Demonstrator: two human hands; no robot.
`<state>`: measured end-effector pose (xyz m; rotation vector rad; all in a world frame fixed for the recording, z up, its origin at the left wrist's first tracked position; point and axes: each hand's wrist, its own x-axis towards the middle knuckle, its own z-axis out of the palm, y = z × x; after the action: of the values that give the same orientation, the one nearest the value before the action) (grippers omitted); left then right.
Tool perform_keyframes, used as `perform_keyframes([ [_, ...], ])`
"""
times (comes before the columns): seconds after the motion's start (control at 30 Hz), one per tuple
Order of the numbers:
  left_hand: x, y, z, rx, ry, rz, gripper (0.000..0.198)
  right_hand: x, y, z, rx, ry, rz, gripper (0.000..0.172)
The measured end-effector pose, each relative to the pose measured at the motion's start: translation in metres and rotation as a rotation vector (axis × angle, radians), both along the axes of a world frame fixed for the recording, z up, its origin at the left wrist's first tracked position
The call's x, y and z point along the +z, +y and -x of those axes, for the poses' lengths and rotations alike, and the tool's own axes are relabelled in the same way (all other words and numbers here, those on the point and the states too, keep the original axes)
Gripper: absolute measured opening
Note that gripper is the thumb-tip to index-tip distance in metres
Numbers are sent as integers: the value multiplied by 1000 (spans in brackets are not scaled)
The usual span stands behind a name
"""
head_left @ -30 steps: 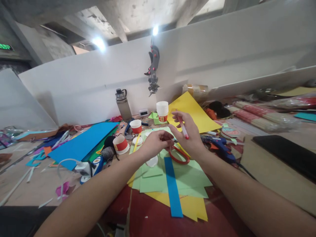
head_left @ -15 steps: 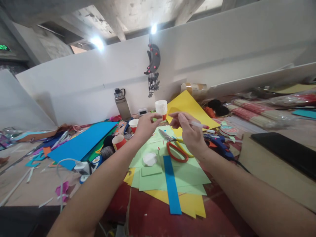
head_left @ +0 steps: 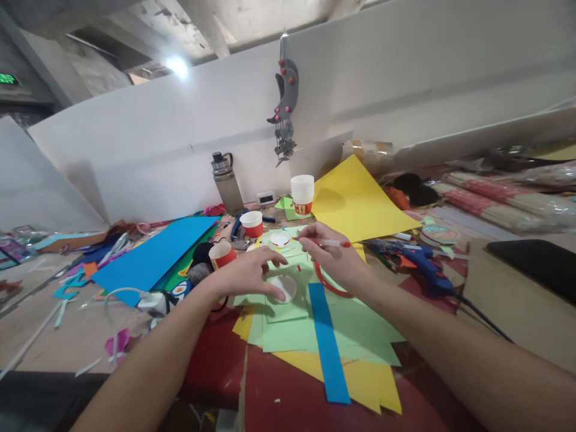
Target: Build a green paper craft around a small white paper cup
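My left hand [head_left: 249,273] hovers low with its fingers apart, its thumb at the white paper disc [head_left: 287,292]. The disc lies on a small pale green sheet [head_left: 288,313]. My right hand [head_left: 333,255] is closed around a pen [head_left: 333,243], whose red end points right. Under that hand the scissors' red handle [head_left: 324,282] shows in part; the rest is hidden. A blue paper strip [head_left: 328,345] lies across the stacked green and yellow sheets. A second white disc with a red edge [head_left: 279,240] rests between my hands, farther back.
Red-and-white paper cups [head_left: 252,225] stand behind my left hand, with a stack of cups [head_left: 302,195] farther back. A blue glue gun [head_left: 427,267] with its cable lies to the right. A bottle [head_left: 226,186] stands near the white panel; blue card [head_left: 153,258] lies left.
My left hand has come down from above the scissors to the white disc. My right hand, still holding the pen, has lowered slightly. The view has shifted a little.
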<state>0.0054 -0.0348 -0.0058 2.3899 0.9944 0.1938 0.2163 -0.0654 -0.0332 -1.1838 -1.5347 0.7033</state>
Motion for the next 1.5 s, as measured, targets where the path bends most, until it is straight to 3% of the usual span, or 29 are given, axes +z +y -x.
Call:
perform_keyframes([
  [0.13, -4, -3, 4, -153, 127, 28, 90, -2, -1, 4, 41, -37, -7, 11],
  [0.3, -6, -7, 4, -168, 152, 15, 88, -6, 2, 5, 58, -57, 9, 10],
  [0.53, -8, -9, -13, -63, 172, -21, 80, -4, 4, -5, 0, -7, -42, 14],
  [0.73, -5, -1, -20, -123, 178, -23, 85, -3, 6, -9, -27, 33, -45, 16],
  [0.83, -5, 0, -17, -91, 148, 2, 84, -2, 5, -9, -26, 46, -29, 17],
  [1.03, -18, -4, -14, 68, 77, -68, 61, -1, 2, -5, 28, 64, 28, 19],
  [1.33, -23, -6, -15, 152, 50, -74, 63, -14, 10, -3, 122, 17, 145, 29],
  [1.5, -25, -6, -14, 118, 17, -86, 67, -24, 12, -2, 115, 22, 142, 37],
])
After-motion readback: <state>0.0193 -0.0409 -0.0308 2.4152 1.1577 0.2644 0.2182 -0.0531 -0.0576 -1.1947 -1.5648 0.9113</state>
